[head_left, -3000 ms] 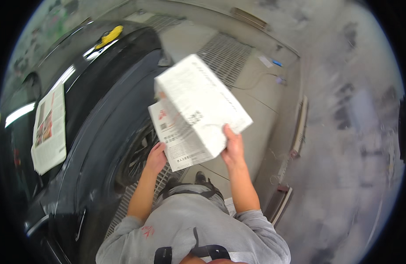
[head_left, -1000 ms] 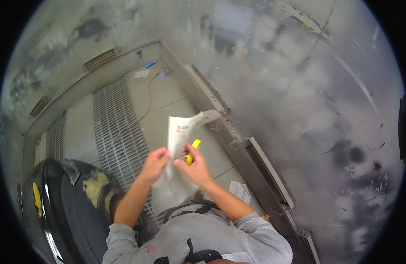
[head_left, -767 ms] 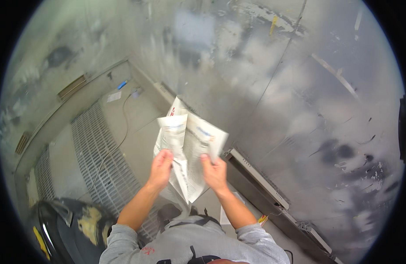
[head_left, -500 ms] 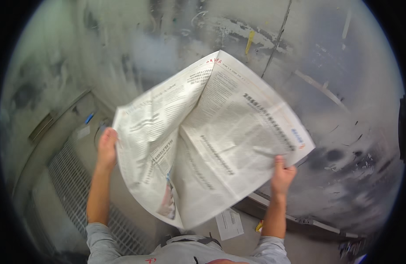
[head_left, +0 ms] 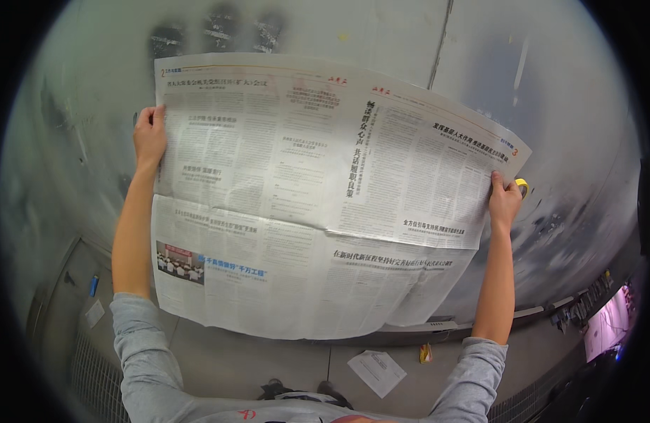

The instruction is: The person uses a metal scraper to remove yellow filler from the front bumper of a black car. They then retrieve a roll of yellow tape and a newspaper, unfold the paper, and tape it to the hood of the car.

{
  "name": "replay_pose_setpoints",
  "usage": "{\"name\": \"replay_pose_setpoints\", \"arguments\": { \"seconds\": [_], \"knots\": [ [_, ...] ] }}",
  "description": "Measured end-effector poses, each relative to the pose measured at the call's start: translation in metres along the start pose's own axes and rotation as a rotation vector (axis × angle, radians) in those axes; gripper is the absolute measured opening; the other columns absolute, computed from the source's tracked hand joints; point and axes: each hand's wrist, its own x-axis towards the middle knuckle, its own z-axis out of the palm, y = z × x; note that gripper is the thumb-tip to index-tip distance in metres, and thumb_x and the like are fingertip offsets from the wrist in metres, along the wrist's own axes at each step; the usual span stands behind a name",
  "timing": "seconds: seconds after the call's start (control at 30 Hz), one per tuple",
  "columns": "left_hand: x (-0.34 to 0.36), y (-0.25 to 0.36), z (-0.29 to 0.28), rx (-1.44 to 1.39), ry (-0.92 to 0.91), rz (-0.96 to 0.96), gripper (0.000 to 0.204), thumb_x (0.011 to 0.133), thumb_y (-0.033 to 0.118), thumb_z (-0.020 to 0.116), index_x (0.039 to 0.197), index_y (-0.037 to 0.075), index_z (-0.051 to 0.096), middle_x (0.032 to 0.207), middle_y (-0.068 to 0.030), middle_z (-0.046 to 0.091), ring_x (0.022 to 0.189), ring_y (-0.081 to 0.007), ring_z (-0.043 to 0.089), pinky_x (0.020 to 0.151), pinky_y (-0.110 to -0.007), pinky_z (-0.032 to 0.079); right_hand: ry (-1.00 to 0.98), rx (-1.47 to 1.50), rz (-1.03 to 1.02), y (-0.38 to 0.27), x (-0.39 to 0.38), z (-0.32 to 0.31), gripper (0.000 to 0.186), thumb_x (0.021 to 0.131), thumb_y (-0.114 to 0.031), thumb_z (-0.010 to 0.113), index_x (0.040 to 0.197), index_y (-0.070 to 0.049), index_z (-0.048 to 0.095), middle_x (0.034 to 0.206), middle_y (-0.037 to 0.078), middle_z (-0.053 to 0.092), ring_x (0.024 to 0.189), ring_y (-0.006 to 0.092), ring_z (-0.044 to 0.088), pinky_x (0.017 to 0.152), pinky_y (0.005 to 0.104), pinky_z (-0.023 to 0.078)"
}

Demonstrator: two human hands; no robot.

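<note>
A large newspaper sheet [head_left: 304,183] is spread out in front of me, lifted off the floor against or close to the grey wall; I cannot tell whether it touches. My left hand [head_left: 149,134] pinches its left edge near the upper corner. My right hand [head_left: 505,201] grips its right edge below the upper right corner, thumb on the printed face. Beside the right hand's fingers a yellow roll of tape [head_left: 522,187] shows partly; whether the hand holds it is hidden. Creases cross the middle of the sheet, and its lower edge hangs loose.
The grey, stained wall [head_left: 381,35] has dark patches [head_left: 223,32] above the paper. On the floor lie a white printed sheet [head_left: 378,372], a small yellow object [head_left: 426,353], a blue object [head_left: 94,285] and another paper [head_left: 94,314]. A floor grating [head_left: 96,381] is at lower left.
The newspaper has gone from folded and bulging to spread nearly flat, and higher up. Both hands have risen and moved farther apart, and the view has shifted.
</note>
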Motion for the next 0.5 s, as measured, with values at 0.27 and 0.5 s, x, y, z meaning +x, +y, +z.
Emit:
{"name": "replay_pose_setpoints", "arguments": {
  "seconds": [0.27,0.5],
  "knots": [
    [-0.087,0.135,0.020,0.005,0.045,0.411,0.028,0.079,-0.004,0.055,0.105,0.003,0.063,0.108,-0.0135,0.059,0.107,-0.0305,0.054,0.099,-0.044,0.040,0.378,-0.402,-0.313,-0.025,-0.027,-0.013,0.045,0.093,-0.034,0.067,0.116,0.005,0.061,0.094,0.014,0.064,0.080,0.0272,0.061,0.078,0.0398,0.049],
    [-0.175,0.249,0.081,-0.325,-0.549,0.867,0.023,0.077,0.003,0.066,0.100,0.010,0.065,0.099,-0.0053,0.060,0.091,-0.0239,0.056,0.084,-0.036,0.044,-0.526,0.280,-0.822,-0.148,-0.145,0.024,0.060,0.094,-0.001,0.059,0.147,-0.002,0.030,0.102,0.015,0.068,0.091,0.0251,0.066,0.081,0.0339,0.053]
  ]
}}
